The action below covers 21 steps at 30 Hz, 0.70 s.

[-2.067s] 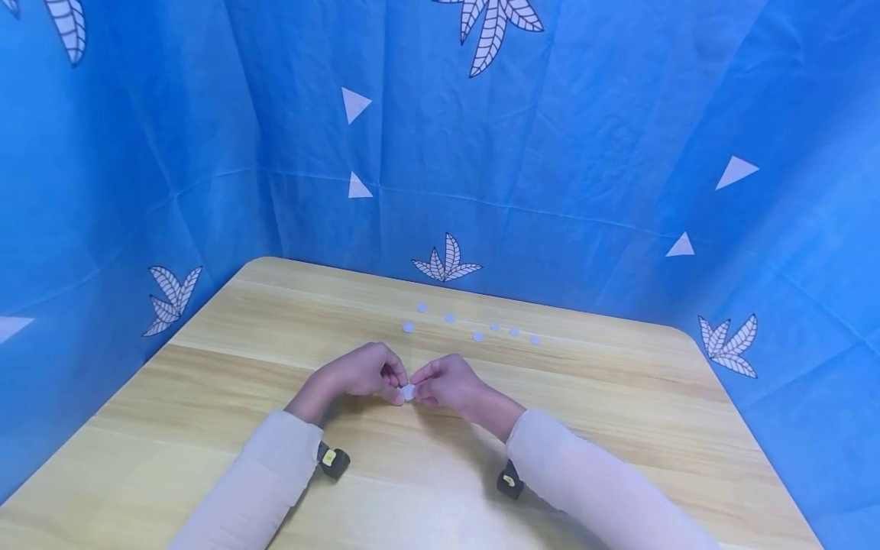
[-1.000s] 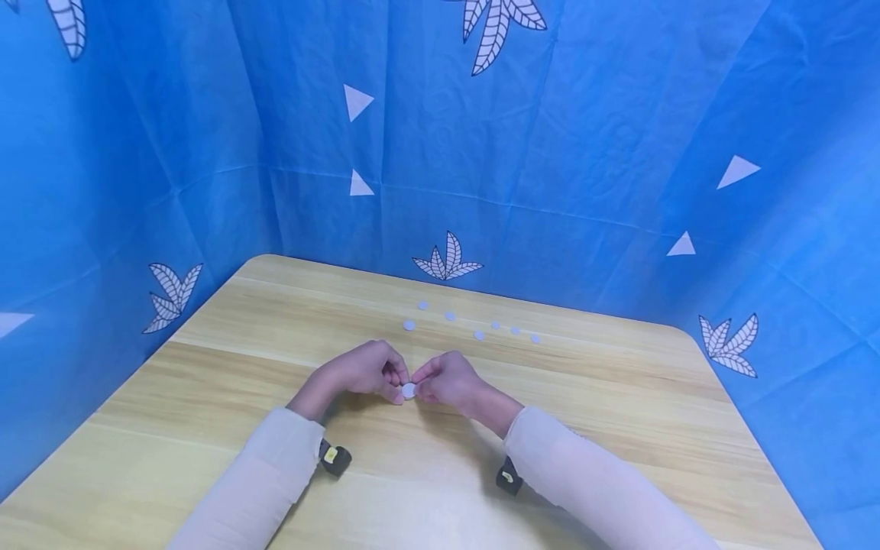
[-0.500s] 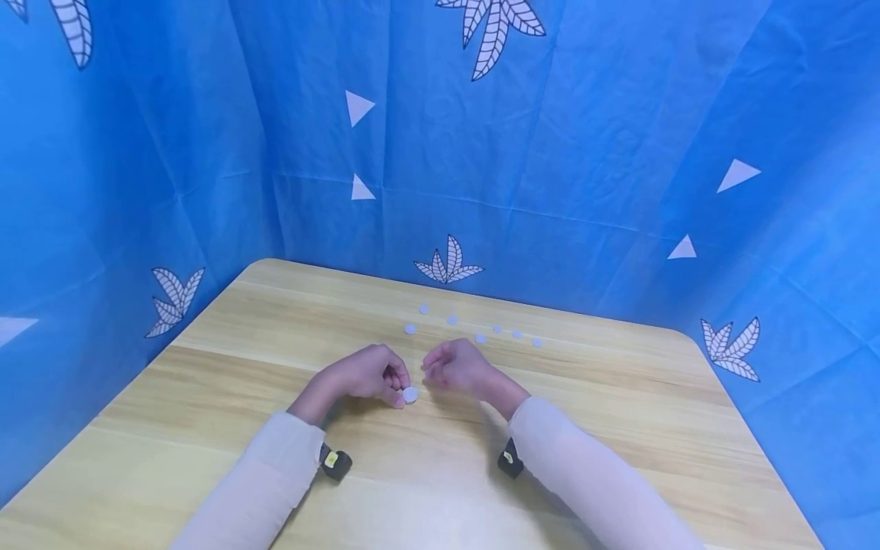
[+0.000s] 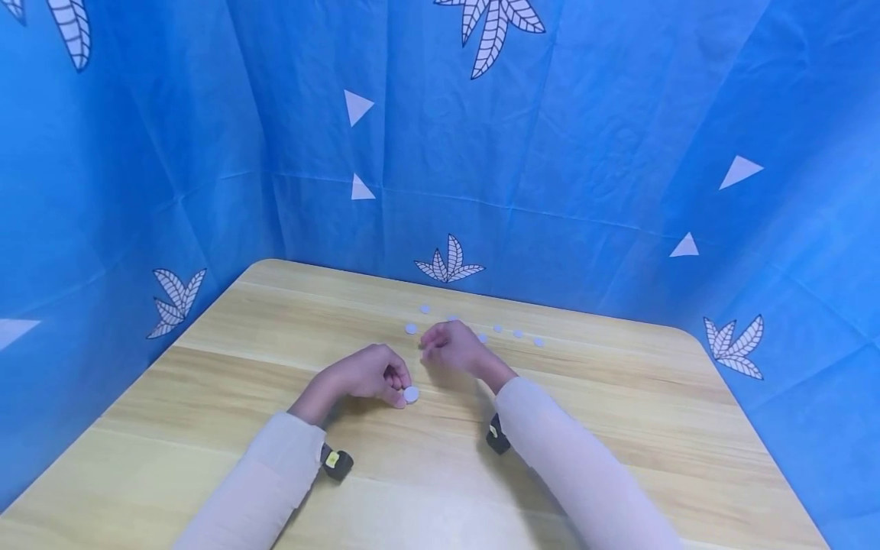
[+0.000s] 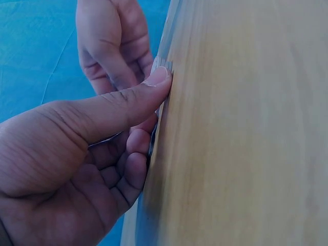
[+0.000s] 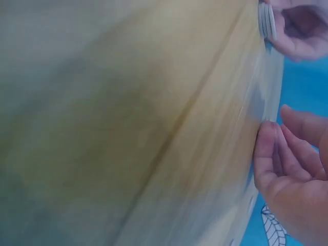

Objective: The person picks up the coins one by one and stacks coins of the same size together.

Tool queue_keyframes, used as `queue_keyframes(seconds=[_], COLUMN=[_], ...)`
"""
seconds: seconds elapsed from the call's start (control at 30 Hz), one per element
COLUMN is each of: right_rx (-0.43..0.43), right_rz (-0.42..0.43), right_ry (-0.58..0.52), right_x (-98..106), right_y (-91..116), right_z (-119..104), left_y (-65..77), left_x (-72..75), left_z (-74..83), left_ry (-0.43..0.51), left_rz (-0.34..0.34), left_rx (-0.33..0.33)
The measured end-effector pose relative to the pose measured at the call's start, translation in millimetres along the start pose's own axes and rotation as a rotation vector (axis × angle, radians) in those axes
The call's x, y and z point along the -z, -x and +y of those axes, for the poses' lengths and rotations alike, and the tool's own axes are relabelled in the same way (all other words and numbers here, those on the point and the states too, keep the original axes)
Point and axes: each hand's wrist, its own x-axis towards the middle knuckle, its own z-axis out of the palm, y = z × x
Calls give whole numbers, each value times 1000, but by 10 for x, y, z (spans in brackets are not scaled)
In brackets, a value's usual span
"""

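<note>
In the head view a small upright stack of pale coin-like discs [image 4: 411,395] stands at mid-table. My left hand [image 4: 371,372] pinches it at its left side; in the left wrist view the thumb lies against the stack's layered edge [image 5: 163,63]. Several thin layers of the stack [image 6: 266,21] show in the right wrist view. My right hand [image 4: 455,347] is apart from the stack, over the table farther back. Its fingers are loosely bent, the thumb stands off them, and I see nothing between them. Nearest to it are a disc [image 4: 411,328] and another disc [image 4: 483,338].
More pale discs lie singly toward the back, among them a left one [image 4: 425,308] and a right one [image 4: 539,342]. One disc [image 4: 452,318] is partly hidden behind my right hand. The wooden table [image 4: 275,305] is bordered by blue patterned cloth [image 4: 584,153].
My right hand has let go of the stack and moved away from it, toward the loose discs at the back. The left hand keeps its hold in the same place.
</note>
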Motion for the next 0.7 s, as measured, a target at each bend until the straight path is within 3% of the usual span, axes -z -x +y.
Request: queue_keyframes(seconds=[0.3, 0.7], right_rx=[-27, -24], right_rz=[39, 87], right_ry=[48, 129], right_x=[-37, -57], right_y=[-221, -380], right_z=[55, -39], left_y=[3, 20], left_x=[3, -2], left_z=[-16, -9], left_ry=[-5, -11], left_rz=[-2, 1], left_rx=[-6, -17])
